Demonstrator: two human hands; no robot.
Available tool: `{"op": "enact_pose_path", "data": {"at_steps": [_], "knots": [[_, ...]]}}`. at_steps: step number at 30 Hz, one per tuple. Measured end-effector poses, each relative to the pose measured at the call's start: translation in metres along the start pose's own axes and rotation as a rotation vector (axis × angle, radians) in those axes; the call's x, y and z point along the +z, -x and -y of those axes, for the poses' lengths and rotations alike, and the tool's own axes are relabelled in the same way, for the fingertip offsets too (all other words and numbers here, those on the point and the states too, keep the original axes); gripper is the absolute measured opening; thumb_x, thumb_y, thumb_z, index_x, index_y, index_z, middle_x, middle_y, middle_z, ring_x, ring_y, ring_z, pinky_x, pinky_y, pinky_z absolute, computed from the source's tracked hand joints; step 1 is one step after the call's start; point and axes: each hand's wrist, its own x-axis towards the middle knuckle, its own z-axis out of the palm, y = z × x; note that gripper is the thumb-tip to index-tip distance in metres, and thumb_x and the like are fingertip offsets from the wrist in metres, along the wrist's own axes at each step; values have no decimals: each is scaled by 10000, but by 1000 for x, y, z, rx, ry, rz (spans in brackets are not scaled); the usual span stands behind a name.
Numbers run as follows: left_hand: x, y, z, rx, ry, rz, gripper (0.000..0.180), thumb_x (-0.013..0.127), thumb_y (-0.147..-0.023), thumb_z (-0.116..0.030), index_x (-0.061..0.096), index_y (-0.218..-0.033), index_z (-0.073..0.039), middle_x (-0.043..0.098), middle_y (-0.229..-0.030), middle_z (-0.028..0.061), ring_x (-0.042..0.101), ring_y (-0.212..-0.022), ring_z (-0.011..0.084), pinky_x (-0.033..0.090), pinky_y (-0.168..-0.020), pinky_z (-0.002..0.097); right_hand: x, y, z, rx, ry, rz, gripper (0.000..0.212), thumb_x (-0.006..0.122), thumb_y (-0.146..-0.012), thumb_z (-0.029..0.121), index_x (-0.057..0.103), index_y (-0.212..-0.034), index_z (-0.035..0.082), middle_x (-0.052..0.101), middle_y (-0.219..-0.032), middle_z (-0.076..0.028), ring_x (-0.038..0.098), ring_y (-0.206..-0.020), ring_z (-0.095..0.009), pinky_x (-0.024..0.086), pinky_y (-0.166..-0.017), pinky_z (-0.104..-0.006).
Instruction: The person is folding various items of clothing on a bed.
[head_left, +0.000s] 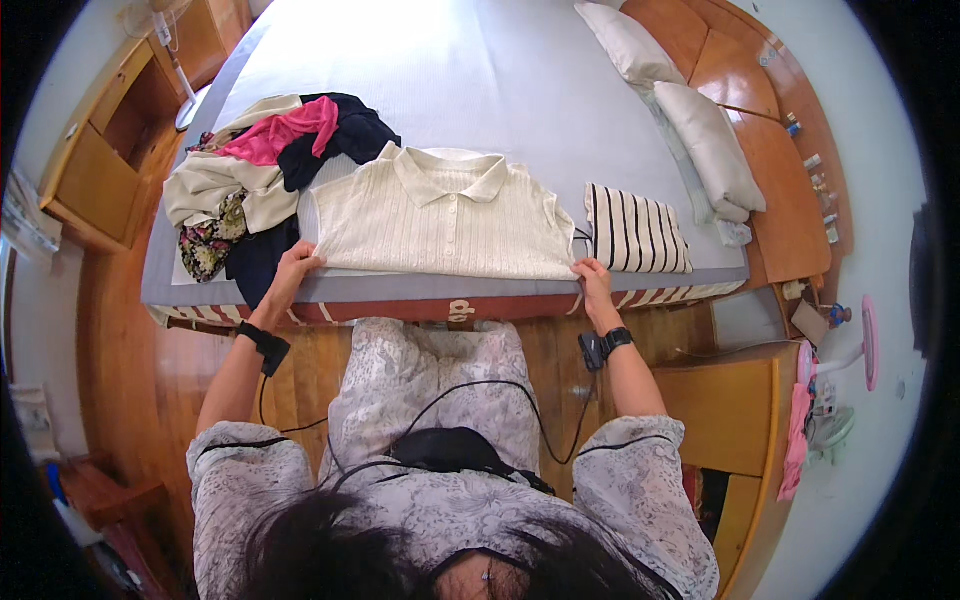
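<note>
A cream shirt (445, 235), ribbed and soft, is laid flat along the near edge of the bed (480, 80); its pointed collar is turned towards the bed's far side, and small round buttons are set down its front. The lower edge is drawn nearly straight, its left corner pinched between thumb and fingers by the left hand (298, 268), its right corner pinched likewise by the right hand (592, 272).

At the bed's near left corner a crumpled pile (250, 190) of pink, black, cream and floral cloth is heaped against the shirt's side, so that room there is narrowed. Near the bed's right corner a striped cloth (638, 232) is set, folded into a neat block. Smooth, plump pillows (705, 140) are lined along the bed's right side, beside a glossy wooden headboard (785, 190). In front of the bed, a thin black cord (535, 400) is looped across the lap.
</note>
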Motion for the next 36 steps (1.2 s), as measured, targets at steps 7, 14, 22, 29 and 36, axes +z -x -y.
{"op": "enact_pose_path", "data": {"at_steps": [7, 14, 22, 29, 36], "knots": [[28, -37, -61, 467, -536, -363, 172, 702, -706, -112, 612, -825, -27, 544, -736, 66, 512, -667, 179, 440, -647, 299, 19, -33, 50, -520, 863, -82, 151, 617, -773, 90, 643, -908, 30, 642, -880, -108, 614, -794, -211, 477, -700, -307], [77, -140, -102, 615, -482, -164, 197, 656, -670, -32, 646, -866, -27, 609, -849, 109, 590, -845, 276, 469, -736, 343, 125, -98, 77, -511, 648, 175, 209, 582, -791, 52, 638, -992, 49, 612, -1038, -142, 587, -969, -277, 477, -827, -344], [119, -205, -107, 654, -690, -74, 375, 675, -624, -57, 656, -999, -55, 608, -900, 91, 504, -918, 286, 423, -855, 348, 154, -155, 68, -714, 889, 347, 443, 613, -724, 33, 581, -1156, 128, 565, -1169, -70, 432, -1188, -265, 356, -990, -376], [116, -191, -114, 601, -778, -37, 295, 693, -613, -80, 680, -907, -66, 583, -828, 80, 491, -868, 260, 426, -766, 340, 159, -150, 85, -736, 1116, 488, 358, 702, -682, 96, 634, -1033, 113, 581, -1010, -54, 482, -1011, -245, 389, -868, -387], [109, -126, -122, 1082, -871, -58, 275, 680, -619, -17, 668, -887, -76, 497, -826, 60, 479, -844, 251, 410, -737, 350, 132, -109, 104, -888, 998, 627, 276, 734, -685, 88, 659, -950, 91, 522, -867, -47, 468, -928, -230, 399, -824, -351]]}}
